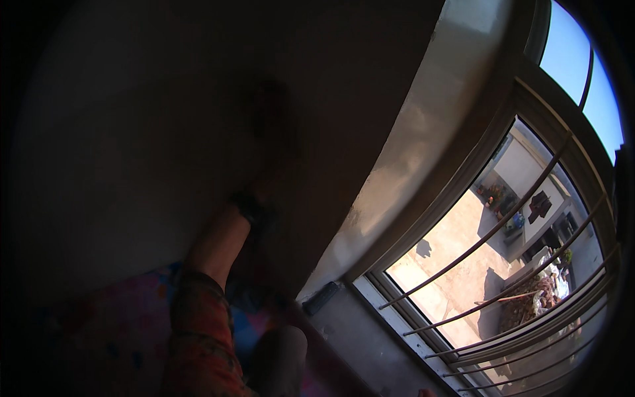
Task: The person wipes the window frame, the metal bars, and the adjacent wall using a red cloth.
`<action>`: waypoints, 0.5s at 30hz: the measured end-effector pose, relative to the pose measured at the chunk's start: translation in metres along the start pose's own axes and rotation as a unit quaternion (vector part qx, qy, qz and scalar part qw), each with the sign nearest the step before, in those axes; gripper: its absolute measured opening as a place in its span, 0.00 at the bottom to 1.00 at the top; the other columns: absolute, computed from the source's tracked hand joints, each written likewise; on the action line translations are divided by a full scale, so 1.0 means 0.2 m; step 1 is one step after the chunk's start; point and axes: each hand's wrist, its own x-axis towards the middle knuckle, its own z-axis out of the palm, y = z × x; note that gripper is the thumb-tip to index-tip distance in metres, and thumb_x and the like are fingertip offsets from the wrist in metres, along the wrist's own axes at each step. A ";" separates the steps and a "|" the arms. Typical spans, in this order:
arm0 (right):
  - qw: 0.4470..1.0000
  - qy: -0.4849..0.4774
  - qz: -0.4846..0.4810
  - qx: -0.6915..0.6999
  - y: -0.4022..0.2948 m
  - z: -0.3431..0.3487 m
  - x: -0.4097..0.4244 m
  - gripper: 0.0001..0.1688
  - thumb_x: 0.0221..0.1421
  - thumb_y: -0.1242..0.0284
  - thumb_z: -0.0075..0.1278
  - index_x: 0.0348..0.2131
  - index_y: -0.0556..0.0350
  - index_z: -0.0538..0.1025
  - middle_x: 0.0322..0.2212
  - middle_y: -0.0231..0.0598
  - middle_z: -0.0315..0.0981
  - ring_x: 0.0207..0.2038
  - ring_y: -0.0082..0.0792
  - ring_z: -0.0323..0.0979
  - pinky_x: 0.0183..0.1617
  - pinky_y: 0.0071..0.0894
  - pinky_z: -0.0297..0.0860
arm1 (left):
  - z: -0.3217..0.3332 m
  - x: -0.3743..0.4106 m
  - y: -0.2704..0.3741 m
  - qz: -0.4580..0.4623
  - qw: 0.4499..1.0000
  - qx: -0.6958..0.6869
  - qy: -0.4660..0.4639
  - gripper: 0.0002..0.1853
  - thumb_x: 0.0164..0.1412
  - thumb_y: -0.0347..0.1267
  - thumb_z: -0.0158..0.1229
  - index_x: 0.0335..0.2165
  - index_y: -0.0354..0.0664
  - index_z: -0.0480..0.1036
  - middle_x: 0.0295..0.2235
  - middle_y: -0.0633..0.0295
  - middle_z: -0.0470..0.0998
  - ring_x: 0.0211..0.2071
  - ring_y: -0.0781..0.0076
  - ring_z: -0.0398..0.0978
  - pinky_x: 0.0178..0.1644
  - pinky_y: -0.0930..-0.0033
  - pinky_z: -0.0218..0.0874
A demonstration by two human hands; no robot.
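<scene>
My left arm reaches up from the bottom of the head view, in a red-orange patterned sleeve [203,337] pushed up the forearm. A dark band [248,208] circles the wrist. Beyond it, my left hand [270,111] is a dim shape in deep shadow, in front of a dark surface. Its fingers, and anything in them, are hidden by the darkness. My right hand cannot be made out. A small skin-coloured tip [425,393] shows at the bottom edge; whether finger or toe, I cannot tell.
A window with metal bars [446,310] fills the right side, with a sunlit yard [451,258] outside. A small dark block [320,297] lies at the sill's corner [357,327]. Below are a bent knee [285,355] and a colourful patterned cloth [124,322].
</scene>
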 end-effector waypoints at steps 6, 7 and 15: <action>0.994 0.086 -0.064 0.030 -0.04 -0.04 -0.06 0.13 0.54 0.68 0.43 0.37 0.57 0.73 0.33 0.51 0.71 0.36 0.51 0.69 0.41 0.44 0.65 | 0.19 0.24 0.53 0.146 0.985 -0.049 0.072 0.20 0.57 0.34 0.53 0.46 0.35 0.63 0.44 0.51 0.66 0.45 0.56 0.64 0.50 0.60 0.55; 0.984 0.148 -0.095 0.032 -0.03 -0.01 -0.02 0.04 0.47 0.76 0.50 0.28 0.55 0.75 0.26 0.45 0.72 0.30 0.47 0.71 0.34 0.42 0.67 | 0.18 0.31 0.59 0.173 0.979 -0.047 0.094 0.21 0.57 0.34 0.53 0.46 0.35 0.62 0.43 0.51 0.67 0.45 0.56 0.64 0.50 0.60 0.55; 0.981 0.185 -0.021 0.049 0.00 -0.01 -0.18 0.05 0.49 0.73 0.51 0.28 0.54 0.75 0.25 0.43 0.72 0.31 0.45 0.72 0.35 0.41 0.67 | 0.39 0.25 0.56 0.062 0.975 -0.200 0.080 0.26 0.59 0.37 0.52 0.50 0.32 0.56 0.45 0.47 0.64 0.46 0.53 0.62 0.50 0.59 0.54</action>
